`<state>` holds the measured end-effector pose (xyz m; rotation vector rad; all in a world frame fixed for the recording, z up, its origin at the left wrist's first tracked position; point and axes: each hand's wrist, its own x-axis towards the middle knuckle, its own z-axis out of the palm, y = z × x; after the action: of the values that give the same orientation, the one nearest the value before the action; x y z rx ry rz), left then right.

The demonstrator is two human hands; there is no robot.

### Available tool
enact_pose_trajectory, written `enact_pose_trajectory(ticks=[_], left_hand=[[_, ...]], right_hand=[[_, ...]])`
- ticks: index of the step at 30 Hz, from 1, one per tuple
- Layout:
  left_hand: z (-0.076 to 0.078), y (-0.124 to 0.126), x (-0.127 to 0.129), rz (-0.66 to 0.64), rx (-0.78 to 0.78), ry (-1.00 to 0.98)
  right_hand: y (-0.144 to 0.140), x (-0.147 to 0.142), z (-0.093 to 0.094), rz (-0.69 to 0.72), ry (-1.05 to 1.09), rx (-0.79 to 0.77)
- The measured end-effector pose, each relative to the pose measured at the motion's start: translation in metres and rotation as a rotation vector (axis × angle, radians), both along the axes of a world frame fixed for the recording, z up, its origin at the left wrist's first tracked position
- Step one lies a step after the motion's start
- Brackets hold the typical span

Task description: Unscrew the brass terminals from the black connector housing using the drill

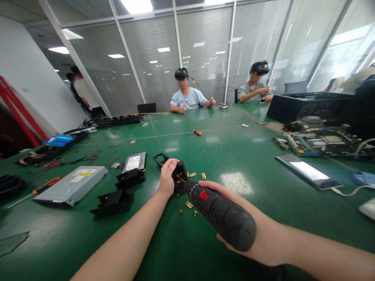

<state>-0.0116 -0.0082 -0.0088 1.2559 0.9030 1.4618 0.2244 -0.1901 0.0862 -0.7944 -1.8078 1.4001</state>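
Observation:
My left hand [168, 176] grips a black plastic socket housing [181, 168] with brass parts inside, tilted up off the green table. A cordless screwdriver [222, 214] is in my right hand [249, 222], its nose pointing into the housing; the bit's tip is hidden. Small brass plates [189, 204] lie around the housing, and two brass screws [195, 213] rest just below it. Left of my left hand stand two more black plastic housings, one nearer [113, 203] and one farther [131, 178].
A grey optical drive [73, 185] and a hard drive [134, 161] lie left. An orange-handled screwdriver [197, 132] is mid-table. At right are a phone [307, 171] on a cable, circuit boards [325, 138] and a black case [307, 103]. Two people sit across the table.

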Motion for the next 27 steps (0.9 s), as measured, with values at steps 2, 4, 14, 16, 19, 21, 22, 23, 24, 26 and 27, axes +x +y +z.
enact_pose_trajectory(ticks=[2, 4, 14, 16, 19, 21, 22, 23, 24, 26, 27], left_hand=[[0.0, 0.0002, 0.0001, 0.009, 0.002, 0.014], [0.0005, -0.0001, 0.0003, 0.016, 0.008, 0.022], [0.0045, -0.0042, 0.0048, 0.047, -0.019, -0.027], [0.0046, -0.0048, 0.0064, 0.056, -0.04, -0.059], [0.0044, -0.0053, 0.0073, 0.056, -0.062, -0.089], [0.0039, -0.005, 0.0067, 0.052, -0.065, -0.088], [0.0035, -0.0047, 0.0062, 0.05, -0.064, -0.084], [0.0031, -0.0044, 0.0057, 0.048, -0.063, -0.08], [0.0027, -0.0041, 0.0051, 0.046, -0.06, -0.075], [0.002, -0.0037, 0.0044, 0.04, -0.052, -0.067], [0.0018, -0.0037, 0.0041, 0.039, -0.048, -0.065]], right_hand=[[-0.0012, -0.0008, -0.0009, 0.008, 0.005, -0.004], [-0.0015, -0.0007, -0.0011, 0.01, 0.01, 0.001], [-0.0009, 0.0011, 0.0034, 0.001, -0.043, 0.037], [-0.0012, 0.0011, 0.0038, 0.004, -0.026, 0.043], [-0.0012, 0.0014, 0.0037, 0.01, -0.011, 0.05], [-0.0007, 0.0016, 0.0034, 0.013, -0.013, 0.046], [-0.0005, 0.0017, 0.0032, 0.015, -0.015, 0.047], [-0.0002, 0.0018, 0.003, 0.018, -0.014, 0.053], [-0.0001, 0.0019, 0.0027, 0.016, -0.013, 0.064], [-0.0001, 0.0022, 0.0018, 0.008, -0.019, 0.088], [-0.0002, 0.0024, 0.0013, 0.008, -0.025, 0.095]])
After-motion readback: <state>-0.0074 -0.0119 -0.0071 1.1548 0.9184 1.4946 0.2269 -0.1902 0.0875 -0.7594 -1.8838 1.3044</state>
